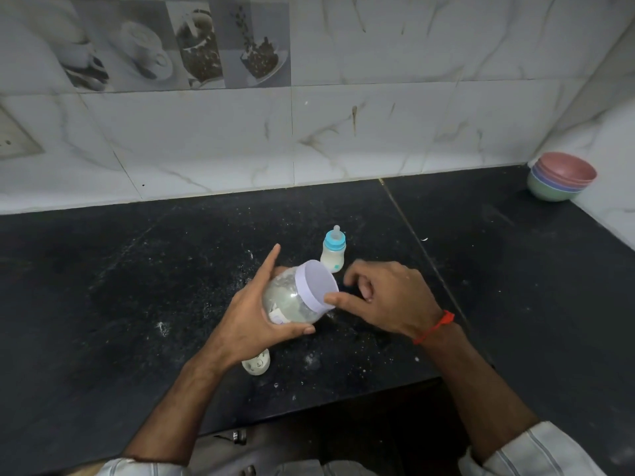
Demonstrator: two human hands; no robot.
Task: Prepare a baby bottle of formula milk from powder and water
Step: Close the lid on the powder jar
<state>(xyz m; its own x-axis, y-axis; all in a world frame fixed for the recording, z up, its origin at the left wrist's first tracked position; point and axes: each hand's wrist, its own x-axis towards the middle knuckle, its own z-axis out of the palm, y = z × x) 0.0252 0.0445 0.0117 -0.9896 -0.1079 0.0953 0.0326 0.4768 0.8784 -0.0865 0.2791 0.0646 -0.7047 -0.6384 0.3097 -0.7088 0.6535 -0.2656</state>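
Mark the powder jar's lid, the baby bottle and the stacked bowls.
powder jar's lid (314,286): head view, on its lilac side wall.
baby bottle (332,257): head view, on its milky body below the blue collar.
stacked bowls (563,173): head view, on the top pink bowl's rim.

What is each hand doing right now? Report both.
Left hand: grips the clear plastic jar of white powder, tilted.
Right hand: thumb touches the jar's pale lilac lid; grip cannot be told.

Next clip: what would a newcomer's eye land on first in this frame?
At the centre, the left hand grips a tilted clear jar with a pale lilac lid, and the right hand touches that lid's rim. Just behind stands a small baby bottle with a blue collar, holding milky liquid. Stacked pastel bowls sit in the far right corner.
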